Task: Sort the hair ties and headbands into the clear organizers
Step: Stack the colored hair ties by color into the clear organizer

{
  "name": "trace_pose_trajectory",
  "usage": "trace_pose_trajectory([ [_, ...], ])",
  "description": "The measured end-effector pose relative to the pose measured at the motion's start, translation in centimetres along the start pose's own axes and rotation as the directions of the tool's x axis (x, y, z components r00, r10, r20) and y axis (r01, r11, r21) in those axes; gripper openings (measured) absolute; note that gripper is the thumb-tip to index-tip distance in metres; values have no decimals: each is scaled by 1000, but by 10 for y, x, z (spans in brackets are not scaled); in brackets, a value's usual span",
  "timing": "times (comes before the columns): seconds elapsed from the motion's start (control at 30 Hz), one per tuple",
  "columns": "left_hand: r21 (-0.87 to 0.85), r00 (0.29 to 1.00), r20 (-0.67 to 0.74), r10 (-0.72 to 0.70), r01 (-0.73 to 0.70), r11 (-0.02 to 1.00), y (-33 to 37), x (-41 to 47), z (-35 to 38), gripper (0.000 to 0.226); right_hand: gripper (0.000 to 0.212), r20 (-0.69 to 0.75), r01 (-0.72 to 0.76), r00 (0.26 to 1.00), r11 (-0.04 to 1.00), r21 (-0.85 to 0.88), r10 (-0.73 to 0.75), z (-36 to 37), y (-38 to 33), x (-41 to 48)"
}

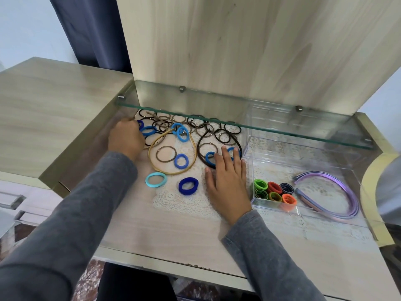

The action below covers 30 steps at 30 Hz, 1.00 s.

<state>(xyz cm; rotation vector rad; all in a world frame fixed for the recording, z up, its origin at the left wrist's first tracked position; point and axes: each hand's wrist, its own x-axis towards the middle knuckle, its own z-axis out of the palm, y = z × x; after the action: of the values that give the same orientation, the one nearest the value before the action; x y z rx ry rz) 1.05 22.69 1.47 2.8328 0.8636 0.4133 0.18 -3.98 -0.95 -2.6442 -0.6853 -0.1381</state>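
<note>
Blue hair ties [176, 162] lie on the desk [173, 235], soft, light and stretchy; pinch one by its ring. Right hand [227, 183] rests flat on two, grip wide. Left hand [125, 137] curls in the pile [196, 127]; its grip I cannot tell.

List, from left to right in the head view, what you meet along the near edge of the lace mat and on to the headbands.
light blue hair tie → dark blue hair tie → right hand → small clear organizer → purple headbands
</note>
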Motion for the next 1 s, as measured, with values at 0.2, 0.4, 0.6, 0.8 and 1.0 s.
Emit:
trace_pose_trajectory([
  [0.2,17,1000,9,-22,22,1000,-2,8,5,26,48,-13,6,1000,1000,-7,-6,1,0,0],
  [0.4,-44,999,-18,-30,29,999,-1,9,9,28,48,-14,0,1000,1000,-6,0,0,-1,1],
  [0.6,-222,968,-217,124,-173,960,-7,-21,11,22,47,-15,-12,1000,1000,2,12,0,-1,1],
  [0.8,-377,861,-302,410,-503,778,1,-80,6,16,43,-34,-14,999,1000,0,14,0,-1,-1],
  [1.0,-301,711,-276,647,-703,644,4,-109,5,17,44,-42,-25,999,1000,-13,24,0,-1,-1],
])
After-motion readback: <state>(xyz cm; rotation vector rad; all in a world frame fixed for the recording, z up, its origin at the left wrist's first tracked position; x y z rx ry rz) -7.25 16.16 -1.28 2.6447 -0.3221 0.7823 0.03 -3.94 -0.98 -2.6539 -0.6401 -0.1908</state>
